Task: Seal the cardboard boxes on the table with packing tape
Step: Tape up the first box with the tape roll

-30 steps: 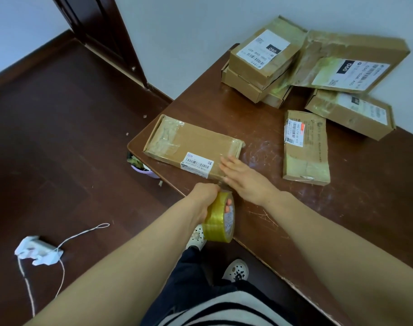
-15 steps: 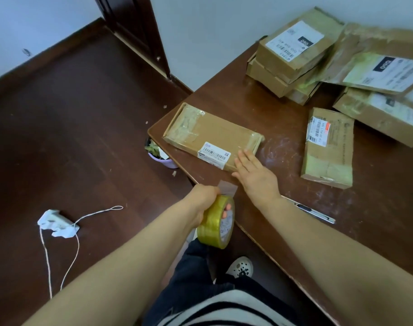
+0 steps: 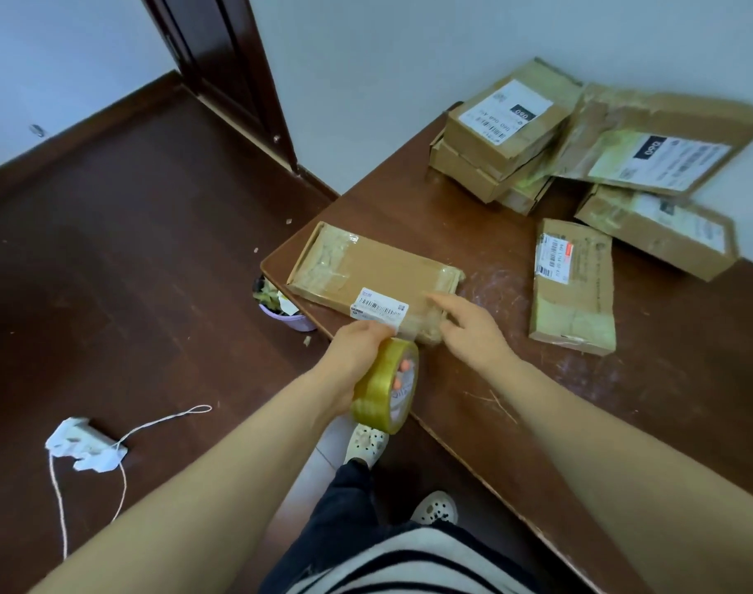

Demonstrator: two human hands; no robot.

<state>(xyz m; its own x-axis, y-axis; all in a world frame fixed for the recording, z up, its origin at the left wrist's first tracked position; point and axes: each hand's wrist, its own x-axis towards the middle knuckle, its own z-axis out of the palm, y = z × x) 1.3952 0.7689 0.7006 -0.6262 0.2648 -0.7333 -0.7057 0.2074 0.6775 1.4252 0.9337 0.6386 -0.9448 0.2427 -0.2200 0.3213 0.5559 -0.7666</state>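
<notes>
The left hand, fingers curled through the tape roll, has drawn the roll up against the near edge of the flat box on the surface. The right hand, fingers straight, has shifted onto that box's near end, apparently smoothing a fresh strip: sealing begins.
</notes>
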